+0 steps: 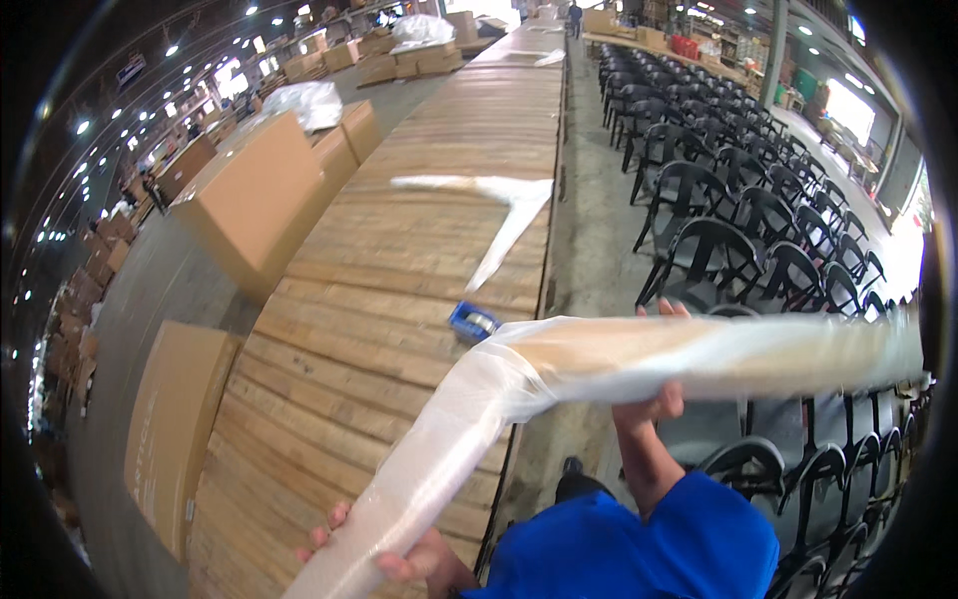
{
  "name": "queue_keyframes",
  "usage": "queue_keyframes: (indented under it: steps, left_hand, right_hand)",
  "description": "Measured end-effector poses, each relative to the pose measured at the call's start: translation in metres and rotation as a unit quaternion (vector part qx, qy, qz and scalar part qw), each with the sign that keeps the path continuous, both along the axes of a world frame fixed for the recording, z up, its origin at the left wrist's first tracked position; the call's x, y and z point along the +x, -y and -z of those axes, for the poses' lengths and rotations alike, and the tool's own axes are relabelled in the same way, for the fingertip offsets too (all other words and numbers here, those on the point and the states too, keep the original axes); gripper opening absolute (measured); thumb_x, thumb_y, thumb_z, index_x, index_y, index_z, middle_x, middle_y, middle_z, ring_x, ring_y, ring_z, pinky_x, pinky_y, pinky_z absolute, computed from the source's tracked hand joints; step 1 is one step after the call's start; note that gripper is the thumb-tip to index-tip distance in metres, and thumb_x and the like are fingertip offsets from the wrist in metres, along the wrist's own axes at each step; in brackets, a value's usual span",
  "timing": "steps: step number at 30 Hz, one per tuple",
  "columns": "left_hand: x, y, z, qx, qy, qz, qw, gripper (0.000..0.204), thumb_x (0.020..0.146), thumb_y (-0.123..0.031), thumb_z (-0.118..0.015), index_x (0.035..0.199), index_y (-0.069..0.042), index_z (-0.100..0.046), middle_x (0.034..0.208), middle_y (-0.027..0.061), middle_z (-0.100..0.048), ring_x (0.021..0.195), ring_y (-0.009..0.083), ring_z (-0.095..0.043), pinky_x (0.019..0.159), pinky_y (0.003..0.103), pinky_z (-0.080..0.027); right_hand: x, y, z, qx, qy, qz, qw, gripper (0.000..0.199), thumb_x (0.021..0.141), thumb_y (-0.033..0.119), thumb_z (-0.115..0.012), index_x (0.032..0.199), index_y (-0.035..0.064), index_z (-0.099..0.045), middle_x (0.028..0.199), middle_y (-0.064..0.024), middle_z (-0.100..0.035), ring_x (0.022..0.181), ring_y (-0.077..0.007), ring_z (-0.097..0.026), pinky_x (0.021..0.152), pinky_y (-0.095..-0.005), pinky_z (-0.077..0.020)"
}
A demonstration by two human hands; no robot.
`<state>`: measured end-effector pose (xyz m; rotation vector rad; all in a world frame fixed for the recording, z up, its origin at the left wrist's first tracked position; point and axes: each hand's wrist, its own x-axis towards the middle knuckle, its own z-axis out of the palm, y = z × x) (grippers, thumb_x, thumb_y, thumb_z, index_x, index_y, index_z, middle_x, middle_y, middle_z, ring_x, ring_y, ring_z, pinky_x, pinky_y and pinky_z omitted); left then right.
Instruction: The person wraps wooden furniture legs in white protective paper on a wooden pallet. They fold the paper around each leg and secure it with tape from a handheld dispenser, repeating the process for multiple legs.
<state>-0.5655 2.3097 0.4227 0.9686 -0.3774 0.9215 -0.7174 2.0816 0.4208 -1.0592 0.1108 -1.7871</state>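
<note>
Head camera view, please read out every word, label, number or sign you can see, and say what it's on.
Flat brown cardboard box, lower left: pale printed lettering, which I won't copy out.
Small dark hanging panel, upper left: too small to read.
Angled piece in translucent white wrap: no text visible.

Cartons (254, 195) stand left of the surface (379, 299), rows of chairs (707, 250) right, across a strip of floor (594, 220). On the surface lies a wrapped part (514, 203), a tape dispenser (474, 321) on its near side. Nearer again, a held part (439, 439) spans from the left hand (424, 559), above the surface, rightward past the right hand (641, 409).
</note>
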Motion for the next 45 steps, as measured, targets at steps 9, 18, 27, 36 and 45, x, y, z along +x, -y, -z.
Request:
queue_keyframes:
  steps: [9,18,27,36,45]
  left_hand:
    - [-0.046,0.255,0.047,-0.064,-0.096,0.219,0.969,0.09,0.086,-0.059,-0.048,0.147,0.005,-0.026,0.126,0.0232,-0.05,0.102,0.0323,-0.058,0.085,0.045,-0.05]
    - [-0.027,0.413,0.068,-0.079,-0.167,0.497,0.848,0.087,0.083,-0.053,-0.064,0.149,-0.009,-0.028,0.138,0.019,-0.05,0.126,0.0328,-0.051,0.107,0.051,-0.042]
    - [0.068,0.592,0.1,-0.085,-0.407,0.659,0.626,0.054,0.097,-0.022,-0.061,0.145,-0.006,-0.043,0.147,0.0145,-0.049,0.138,0.0278,-0.044,0.118,0.047,-0.031]
    - [0.125,0.751,0.163,-0.206,-0.621,0.568,0.499,0.036,0.092,-0.019,-0.073,0.121,-0.011,-0.053,0.119,0.0082,-0.057,0.114,0.0225,-0.057,0.098,0.039,-0.047]
    - [0.213,0.842,0.263,-0.277,-0.742,0.237,0.563,0.058,0.083,-0.035,-0.081,0.125,-0.008,-0.052,0.119,0.0079,-0.056,0.106,0.022,-0.057,0.091,0.036,-0.047]
  right_hand:
    - [-0.074,0.199,-0.048,-0.263,0.037,0.071,0.961,0.101,0.074,0.057,-0.064,0.15,0.0009,-0.028,0.143,-0.0193,-0.041,0.135,-0.0332,-0.042,0.115,-0.0516,-0.0337]
    - [-0.075,0.362,-0.057,-0.314,0.019,0.159,0.936,0.102,0.071,0.051,-0.071,0.15,0.0028,-0.027,0.14,-0.0182,-0.042,0.131,-0.0322,-0.043,0.114,-0.0504,-0.0343]
    - [-0.017,0.555,-0.049,-0.234,-0.062,0.31,0.919,0.104,0.069,0.044,-0.079,0.15,0.0046,-0.027,0.138,-0.0171,-0.042,0.128,-0.0312,-0.045,0.114,-0.0492,-0.0349]
    - [0.138,0.777,-0.043,-0.11,-0.39,0.285,0.869,0.093,0.063,0.013,-0.082,0.142,0.0004,-0.034,0.124,-0.0139,-0.05,0.112,-0.0261,-0.052,0.1,-0.0397,-0.0423]
    - [0.446,0.881,0.07,-0.138,-0.688,0.109,0.704,0.081,0.056,0.029,-0.087,0.121,-0.0036,-0.052,0.108,-0.0252,-0.065,0.101,-0.0407,-0.064,0.09,-0.0465,-0.0502]
